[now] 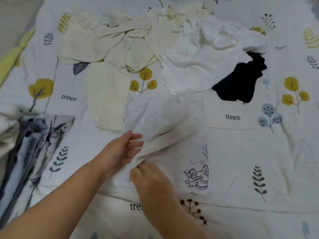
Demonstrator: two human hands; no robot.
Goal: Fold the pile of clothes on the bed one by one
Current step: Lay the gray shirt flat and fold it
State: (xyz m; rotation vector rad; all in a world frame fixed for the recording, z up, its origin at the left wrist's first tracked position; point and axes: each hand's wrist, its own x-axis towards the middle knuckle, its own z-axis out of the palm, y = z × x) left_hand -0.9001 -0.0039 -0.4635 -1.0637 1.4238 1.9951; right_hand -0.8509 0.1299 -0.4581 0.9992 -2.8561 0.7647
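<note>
Your right hand pinches a ridge of the white garment lying on the bed; your left hand, fingers loosely spread, touches the same fold. That thin cloth may slip or bunch unevenly. Beyond, the cream clothes, white top and dark piece lie near enough to snag.
</note>
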